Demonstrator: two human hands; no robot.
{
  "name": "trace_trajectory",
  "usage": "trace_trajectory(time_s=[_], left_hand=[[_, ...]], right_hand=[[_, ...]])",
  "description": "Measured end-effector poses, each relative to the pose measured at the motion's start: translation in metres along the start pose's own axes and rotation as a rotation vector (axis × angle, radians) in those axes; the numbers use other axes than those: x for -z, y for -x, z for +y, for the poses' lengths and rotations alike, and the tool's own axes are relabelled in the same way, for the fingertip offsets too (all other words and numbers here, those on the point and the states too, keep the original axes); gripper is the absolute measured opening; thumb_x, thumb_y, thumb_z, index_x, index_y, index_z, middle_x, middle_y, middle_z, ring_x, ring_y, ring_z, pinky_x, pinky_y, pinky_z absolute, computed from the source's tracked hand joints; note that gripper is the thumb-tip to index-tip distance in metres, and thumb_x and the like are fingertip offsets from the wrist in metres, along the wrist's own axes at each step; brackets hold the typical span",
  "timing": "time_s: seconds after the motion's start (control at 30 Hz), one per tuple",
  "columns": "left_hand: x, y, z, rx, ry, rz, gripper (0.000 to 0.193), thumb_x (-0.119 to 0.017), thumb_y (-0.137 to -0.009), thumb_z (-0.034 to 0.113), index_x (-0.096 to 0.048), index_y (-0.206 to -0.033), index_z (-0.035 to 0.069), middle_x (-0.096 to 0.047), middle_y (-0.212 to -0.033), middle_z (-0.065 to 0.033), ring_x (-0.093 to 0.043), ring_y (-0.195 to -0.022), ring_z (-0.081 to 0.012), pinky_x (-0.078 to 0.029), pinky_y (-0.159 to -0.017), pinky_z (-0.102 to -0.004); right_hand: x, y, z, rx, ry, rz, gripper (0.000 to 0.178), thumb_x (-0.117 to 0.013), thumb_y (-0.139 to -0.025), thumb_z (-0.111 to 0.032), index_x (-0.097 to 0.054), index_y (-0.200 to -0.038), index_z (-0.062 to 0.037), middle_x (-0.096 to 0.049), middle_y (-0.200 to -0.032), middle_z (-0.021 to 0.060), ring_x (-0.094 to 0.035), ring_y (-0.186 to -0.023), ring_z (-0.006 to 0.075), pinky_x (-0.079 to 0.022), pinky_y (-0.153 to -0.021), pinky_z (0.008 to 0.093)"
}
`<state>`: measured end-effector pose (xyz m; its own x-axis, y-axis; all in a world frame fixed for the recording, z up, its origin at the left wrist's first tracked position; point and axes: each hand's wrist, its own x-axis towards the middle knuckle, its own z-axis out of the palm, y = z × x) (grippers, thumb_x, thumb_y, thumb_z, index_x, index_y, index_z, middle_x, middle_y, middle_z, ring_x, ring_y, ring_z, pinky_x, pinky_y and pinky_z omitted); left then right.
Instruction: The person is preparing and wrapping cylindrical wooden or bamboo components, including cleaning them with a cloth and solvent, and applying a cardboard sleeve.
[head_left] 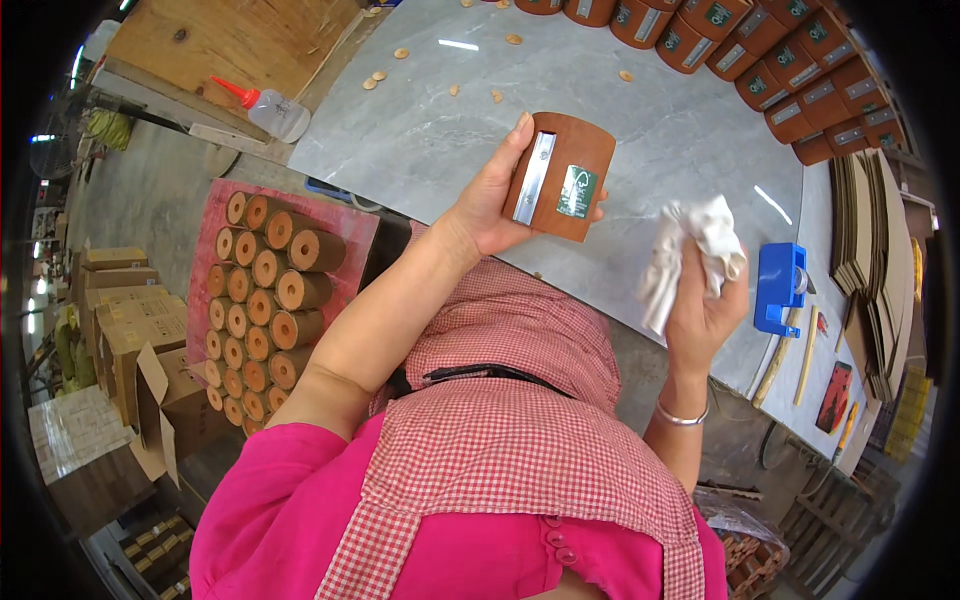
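My left hand is closed round a reddish-brown wooden cylinder, held tilted over the near edge of the grey table. A shiny metal strip runs along the cylinder's side, and a green label is stuck beside it. The thumb lies along the cylinder's left side, with fingertips showing at its right. My right hand grips a crumpled white cloth, which is somewhat blurred. Cloth and cylinder are apart, the cloth to the right.
Similar brown cylinders are stacked along the table's far right. A blue tape dispenser, sticks and cardboard sheets lie at right. Left are a red-capped squeeze bottle, piled bored round blocks and cardboard boxes.
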<state>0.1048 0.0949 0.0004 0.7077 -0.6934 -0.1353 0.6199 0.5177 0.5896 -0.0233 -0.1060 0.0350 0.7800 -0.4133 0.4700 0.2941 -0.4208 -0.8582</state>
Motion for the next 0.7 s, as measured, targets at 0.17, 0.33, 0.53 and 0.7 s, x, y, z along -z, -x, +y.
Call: trace_trajectory(time_s=[0.17, 0.33, 0.53, 0.7], left_hand=[[-0.018, 0.007, -0.005, 0.056, 0.023, 0.041, 0.070, -0.053, -0.099, 0.062, -0.049, -0.140, 0.005, -0.062, -0.126, -0.0172, -0.066, -0.114, -0.0307, -0.058, -0.096, -0.0534], [-0.023, 0.014, -0.004, 0.142, -0.105, 0.040, 0.076, -0.047, -0.099, 0.066, -0.048, -0.143, 0.004, -0.063, -0.128, -0.0211, -0.068, -0.109, -0.0372, -0.059, -0.090, -0.0564], [-0.023, 0.014, 0.006, 0.104, -0.147, 0.037, 0.072, -0.047, -0.101, 0.062, -0.049, -0.142, 0.003, -0.064, -0.127, -0.0221, -0.070, -0.105, -0.0352, -0.061, -0.085, -0.0552], [-0.031, 0.012, 0.003, 0.119, -0.267, 0.183, 0.068, -0.044, -0.103, 0.060, -0.050, -0.140, 0.003, -0.064, -0.127, -0.0205, -0.071, -0.104, -0.0305, -0.063, -0.083, -0.0508]], right_hand=[[-0.021, -0.050, -0.029, 0.443, 0.114, -0.331, 0.042, -0.073, -0.077, 0.004, -0.066, -0.118, 0.0017, -0.066, -0.107, 0.0149, -0.065, -0.096, 0.0212, -0.051, -0.083, 0.0306], [-0.032, -0.098, 0.011, 0.482, 0.263, -0.340, 0.039, -0.073, -0.075, 0.002, -0.069, -0.114, -0.0019, -0.069, -0.102, 0.0139, -0.069, -0.090, 0.0271, -0.055, -0.079, 0.0343], [-0.010, -0.105, 0.007, 0.225, 0.103, -0.229, 0.039, -0.074, -0.073, 0.002, -0.068, -0.112, 0.0006, -0.069, -0.100, 0.0134, -0.069, -0.088, 0.0272, -0.054, -0.079, 0.0336], [-0.035, -0.075, -0.032, 0.446, 0.127, -0.607, 0.043, -0.075, -0.069, 0.003, -0.071, -0.111, -0.0058, -0.068, -0.099, 0.0124, -0.068, -0.087, 0.0317, -0.055, -0.078, 0.0354]])
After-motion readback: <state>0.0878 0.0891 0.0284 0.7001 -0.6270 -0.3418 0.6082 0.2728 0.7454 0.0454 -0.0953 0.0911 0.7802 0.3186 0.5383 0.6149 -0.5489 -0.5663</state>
